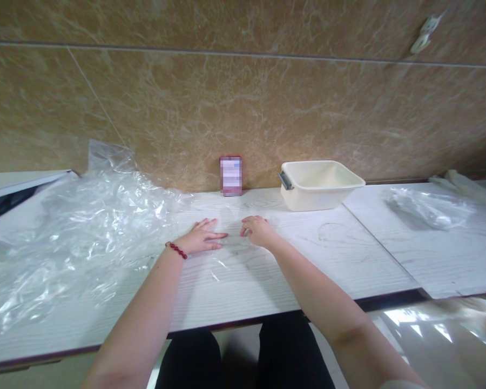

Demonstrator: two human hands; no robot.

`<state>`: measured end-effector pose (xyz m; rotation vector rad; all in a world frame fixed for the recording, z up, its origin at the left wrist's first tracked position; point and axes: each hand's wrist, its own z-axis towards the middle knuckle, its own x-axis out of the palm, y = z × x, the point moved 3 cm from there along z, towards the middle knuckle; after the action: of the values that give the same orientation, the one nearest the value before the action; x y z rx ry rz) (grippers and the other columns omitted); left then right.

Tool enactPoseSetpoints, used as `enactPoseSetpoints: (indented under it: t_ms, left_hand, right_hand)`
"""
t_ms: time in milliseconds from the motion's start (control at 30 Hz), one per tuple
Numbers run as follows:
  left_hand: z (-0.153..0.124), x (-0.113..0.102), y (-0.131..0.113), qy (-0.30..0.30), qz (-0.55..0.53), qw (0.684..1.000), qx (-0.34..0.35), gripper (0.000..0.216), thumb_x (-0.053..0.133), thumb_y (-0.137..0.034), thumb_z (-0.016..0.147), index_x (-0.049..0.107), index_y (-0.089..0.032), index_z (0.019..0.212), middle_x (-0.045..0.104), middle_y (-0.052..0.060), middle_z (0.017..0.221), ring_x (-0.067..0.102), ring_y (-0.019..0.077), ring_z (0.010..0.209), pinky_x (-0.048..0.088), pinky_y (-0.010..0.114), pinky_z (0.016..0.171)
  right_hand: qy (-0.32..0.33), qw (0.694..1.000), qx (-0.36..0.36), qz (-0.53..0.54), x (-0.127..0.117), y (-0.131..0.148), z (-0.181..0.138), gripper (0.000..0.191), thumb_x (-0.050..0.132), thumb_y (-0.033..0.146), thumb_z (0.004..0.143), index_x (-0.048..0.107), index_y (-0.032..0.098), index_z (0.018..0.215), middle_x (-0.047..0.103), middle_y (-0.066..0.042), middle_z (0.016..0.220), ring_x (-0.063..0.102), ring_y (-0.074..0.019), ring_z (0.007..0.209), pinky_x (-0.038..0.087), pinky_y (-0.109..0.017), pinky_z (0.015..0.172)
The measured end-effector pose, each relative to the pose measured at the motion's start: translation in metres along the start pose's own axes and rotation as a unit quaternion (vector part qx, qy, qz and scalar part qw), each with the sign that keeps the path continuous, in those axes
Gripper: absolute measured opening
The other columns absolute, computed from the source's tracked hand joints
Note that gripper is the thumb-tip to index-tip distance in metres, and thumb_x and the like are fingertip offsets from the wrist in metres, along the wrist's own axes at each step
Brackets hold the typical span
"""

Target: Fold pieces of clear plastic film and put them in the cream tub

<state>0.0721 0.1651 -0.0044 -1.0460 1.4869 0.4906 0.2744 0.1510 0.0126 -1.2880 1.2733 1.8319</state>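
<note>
A thin clear plastic bag (pixel 222 265) lies flat on the white wood-grain table (pixel 299 270) in front of me; its outline is hard to make out. My left hand (pixel 202 236), with a red bead bracelet (pixel 176 249) at the wrist, rests flat on the plastic with its fingers spread. Across from it, my right hand (pixel 260 231) is loosely curved, fingertips pointing down and left onto the plastic. No grip shows between its bent fingers and thumb. A large heap of crinkled clear plastic bags (pixel 105 216) lies just left of my left hand.
Against the brown marbled wall stands a small red-edged card or device (pixel 231 176), its face blurred out. A cream plastic bin (pixel 323 186) with a grey handle sits at the back right. Farther right lies more clear plastic (pixel 433 208). A white cable (pixel 426 34) hangs on the wall.
</note>
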Motion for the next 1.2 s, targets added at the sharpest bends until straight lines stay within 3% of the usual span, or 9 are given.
enactPoseSetpoints:
  t_ms: [100,200,433,700,800,933,1033,1200]
  left_hand:
    - [0.0,0.0,-0.001,0.005,0.005,1.0,0.001,0.056,0.04,-0.065,0.064,0.044,-0.039,0.114,0.012,-0.001,0.139,0.005,0.031,0.125,0.005,0.047,0.097]
    - [0.0,0.0,-0.001,0.013,0.01,1.0,0.005,0.058,0.039,-0.065,0.064,0.042,-0.039,0.116,0.009,-0.001,0.139,0.003,0.0307,0.125,0.004,0.047,0.097]
    - [-0.002,0.001,0.009,0.021,0.018,0.999,-0.038,0.065,0.043,-0.068,0.059,0.04,-0.039,0.117,0.007,0.0,0.139,0.001,0.0354,0.124,0.004,0.052,0.095]
    - [-0.004,-0.001,0.01,0.035,0.012,0.999,-0.036,0.071,0.044,-0.07,0.056,0.038,-0.038,0.119,0.004,0.002,0.14,-0.002,0.0357,0.124,0.004,0.053,0.094]
    - [-0.005,-0.002,0.01,0.036,0.015,0.999,-0.033,0.071,0.044,-0.069,0.056,0.037,-0.039,0.119,0.004,0.001,0.14,-0.002,0.0362,0.123,0.004,0.053,0.094]
    - [-0.005,-0.006,0.008,0.027,0.015,0.999,-0.019,0.071,0.042,-0.068,0.06,0.03,-0.037,0.123,0.009,0.004,0.139,0.003,0.034,0.124,0.006,0.052,0.095]
    - [-0.006,-0.01,0.006,0.004,0.01,1.0,-0.018,0.073,0.04,-0.066,0.063,0.025,-0.034,0.127,0.015,0.006,0.138,0.008,0.0314,0.124,0.009,0.05,0.095]
    - [-0.005,-0.01,0.005,-0.019,0.005,0.999,-0.025,0.072,0.037,-0.066,0.065,0.029,-0.029,0.127,0.02,0.007,0.137,0.012,0.029,0.124,0.011,0.046,0.097]
  right_hand:
    - [-0.006,1.0,-0.018,0.002,0.002,0.004,-0.002,0.021,0.047,0.029,0.075,0.062,0.034,0.088,0.047,0.001,0.117,0.037,-0.0215,0.109,0.031,-0.04,0.084]
    - [0.016,0.999,-0.045,0.012,0.009,0.008,-0.002,0.026,0.053,0.043,0.07,0.06,0.037,0.094,0.041,0.002,0.124,0.03,-0.024,0.115,0.025,-0.044,0.089]
    - [0.041,0.999,-0.002,0.02,0.008,-0.004,0.002,0.03,0.061,0.043,0.062,0.061,0.037,0.092,0.037,0.002,0.128,0.023,-0.0269,0.12,0.019,-0.046,0.093]
    - [0.06,0.997,0.031,0.036,-0.001,-0.021,0.001,0.034,0.064,0.044,0.058,0.061,0.038,0.092,0.029,0.004,0.132,0.017,-0.0311,0.122,0.014,-0.052,0.093]
    - [0.039,0.998,0.031,0.028,-0.005,-0.024,0.003,0.03,0.063,0.04,0.061,0.062,0.035,0.091,0.033,0.001,0.13,0.021,-0.0297,0.12,0.017,-0.051,0.092]
    - [-0.033,0.999,0.006,-0.002,-0.022,-0.037,0.002,0.027,0.058,0.028,0.068,0.06,0.024,0.095,0.054,-0.006,0.107,0.038,-0.0197,0.11,0.025,-0.037,0.092]
    - [-0.088,0.992,0.089,-0.031,-0.037,-0.061,-0.003,0.029,0.05,0.021,0.073,0.056,0.019,0.101,0.056,-0.008,0.101,0.049,-0.0171,0.097,0.033,-0.031,0.086]
    - [-0.046,0.965,0.253,-0.046,-0.044,-0.1,-0.014,0.035,0.046,0.023,0.074,0.051,0.015,0.108,0.059,-0.011,0.095,0.055,-0.0183,0.086,0.039,-0.026,0.074]
